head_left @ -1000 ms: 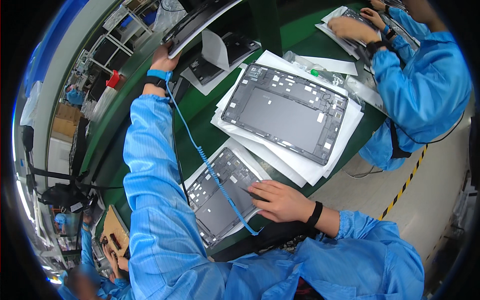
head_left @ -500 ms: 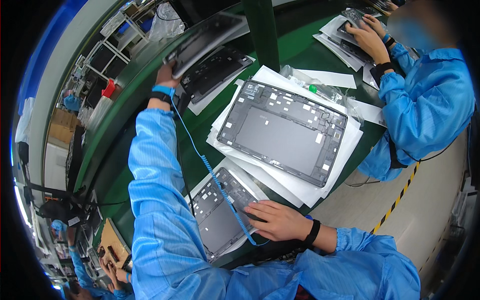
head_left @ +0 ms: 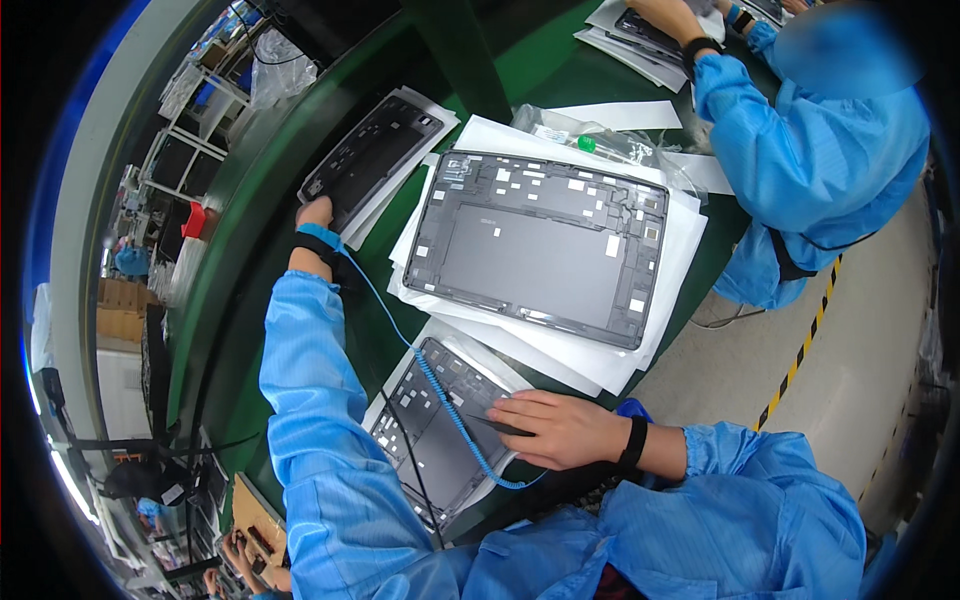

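Note:
At the far left, my left hand (head_left: 316,212) is at the near corner of a dark tablet housing (head_left: 372,150), closed on its edge, with most fingers hidden. That housing lies on a stack with white sheets. My right hand (head_left: 555,430) is closed round a slim, dark, pointed tool (head_left: 512,427); its exact kind is unclear. The hand is over the right side of a grey tablet housing (head_left: 440,440) with small white patches, close in front of me. A larger-looking grey tablet housing (head_left: 540,255) rests on white sheets in the middle, touched by neither hand.
A blue coiled cord (head_left: 436,385) runs from my left wrist across the near housing. Clear plastic bags (head_left: 610,145) lie behind the middle stack. A green post (head_left: 460,60) rises at the back. To the right, a co-worker in blue (head_left: 800,170) handles similar dark parts.
My left hand has brought the raised tablet housing down onto the far-left stack. My right hand stays near the same spot with the dark tool. The whole view has shifted slightly.

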`<control>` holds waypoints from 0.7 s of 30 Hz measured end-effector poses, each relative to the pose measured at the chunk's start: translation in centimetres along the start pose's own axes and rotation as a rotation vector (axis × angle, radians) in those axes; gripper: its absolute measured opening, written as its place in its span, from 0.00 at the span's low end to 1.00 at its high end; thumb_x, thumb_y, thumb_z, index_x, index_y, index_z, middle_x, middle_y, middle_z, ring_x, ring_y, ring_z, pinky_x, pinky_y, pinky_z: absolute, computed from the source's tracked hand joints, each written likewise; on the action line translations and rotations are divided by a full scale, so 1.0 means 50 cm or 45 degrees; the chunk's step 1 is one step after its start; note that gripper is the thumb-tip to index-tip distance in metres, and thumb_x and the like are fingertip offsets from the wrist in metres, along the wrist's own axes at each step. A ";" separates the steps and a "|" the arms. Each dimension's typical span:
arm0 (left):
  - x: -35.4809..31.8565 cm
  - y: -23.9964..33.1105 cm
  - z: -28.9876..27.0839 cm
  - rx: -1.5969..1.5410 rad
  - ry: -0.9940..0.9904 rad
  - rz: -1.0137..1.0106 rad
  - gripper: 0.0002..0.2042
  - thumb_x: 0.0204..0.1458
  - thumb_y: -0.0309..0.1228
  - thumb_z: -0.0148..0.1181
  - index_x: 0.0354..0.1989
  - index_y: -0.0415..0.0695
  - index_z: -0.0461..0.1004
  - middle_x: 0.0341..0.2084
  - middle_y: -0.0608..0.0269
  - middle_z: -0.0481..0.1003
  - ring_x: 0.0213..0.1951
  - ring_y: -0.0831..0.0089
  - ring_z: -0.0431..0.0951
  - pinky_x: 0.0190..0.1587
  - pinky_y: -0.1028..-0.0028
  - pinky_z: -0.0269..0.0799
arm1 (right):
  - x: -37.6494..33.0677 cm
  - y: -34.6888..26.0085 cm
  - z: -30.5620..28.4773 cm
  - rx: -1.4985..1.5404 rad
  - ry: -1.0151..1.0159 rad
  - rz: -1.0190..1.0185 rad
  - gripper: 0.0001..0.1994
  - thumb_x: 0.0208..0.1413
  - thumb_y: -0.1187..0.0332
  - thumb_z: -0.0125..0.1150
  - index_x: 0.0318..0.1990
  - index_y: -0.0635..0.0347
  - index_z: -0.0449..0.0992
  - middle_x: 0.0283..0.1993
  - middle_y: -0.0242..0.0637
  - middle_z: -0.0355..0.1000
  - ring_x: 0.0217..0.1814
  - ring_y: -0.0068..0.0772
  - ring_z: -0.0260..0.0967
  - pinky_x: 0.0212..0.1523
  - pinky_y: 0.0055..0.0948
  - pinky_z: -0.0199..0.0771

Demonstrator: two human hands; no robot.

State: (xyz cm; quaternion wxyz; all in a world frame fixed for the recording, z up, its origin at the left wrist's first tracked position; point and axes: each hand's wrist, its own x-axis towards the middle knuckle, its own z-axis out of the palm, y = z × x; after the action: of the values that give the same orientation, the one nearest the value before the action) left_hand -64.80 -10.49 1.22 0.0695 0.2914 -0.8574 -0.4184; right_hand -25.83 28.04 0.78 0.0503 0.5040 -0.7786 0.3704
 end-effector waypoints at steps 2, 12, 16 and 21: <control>-0.009 -0.002 -0.015 -0.009 -0.131 -0.047 0.21 0.51 0.36 0.58 0.49 0.32 0.75 0.45 0.46 0.78 0.47 0.57 0.79 0.51 0.64 0.71 | -0.001 0.001 0.001 0.014 0.004 -0.004 0.11 0.55 0.63 0.62 0.40 0.60 0.73 0.62 0.49 0.67 0.68 0.43 0.62 0.69 0.40 0.59; -0.050 0.053 -0.052 0.229 -0.361 -0.164 0.34 0.49 0.49 0.69 0.57 0.33 0.72 0.57 0.50 0.72 0.59 0.64 0.70 0.59 0.71 0.63 | 0.002 -0.003 0.001 -0.042 0.002 -0.002 0.13 0.55 0.62 0.64 0.43 0.60 0.75 0.63 0.46 0.67 0.67 0.42 0.63 0.69 0.39 0.61; -0.060 0.059 -0.073 0.386 -0.425 -0.113 0.37 0.48 0.49 0.71 0.62 0.36 0.68 0.62 0.51 0.67 0.61 0.61 0.67 0.63 0.67 0.59 | 0.004 -0.005 0.000 -0.020 0.012 0.005 0.13 0.54 0.63 0.64 0.43 0.60 0.75 0.63 0.46 0.67 0.67 0.42 0.64 0.68 0.39 0.62; -0.073 0.032 -0.114 -0.236 -0.475 0.328 0.22 0.52 0.32 0.69 0.54 0.41 0.73 0.50 0.50 0.76 0.51 0.59 0.76 0.58 0.63 0.70 | 0.002 -0.005 0.001 -0.011 0.009 -0.001 0.12 0.54 0.62 0.63 0.41 0.59 0.74 0.60 0.46 0.69 0.66 0.42 0.64 0.68 0.40 0.61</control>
State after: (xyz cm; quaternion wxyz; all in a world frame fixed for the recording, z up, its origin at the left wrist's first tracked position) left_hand -60.43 -11.53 6.54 -0.0109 0.0895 -0.8435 -0.5295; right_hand -25.67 27.86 0.93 0.0552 0.5028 -0.7798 0.3688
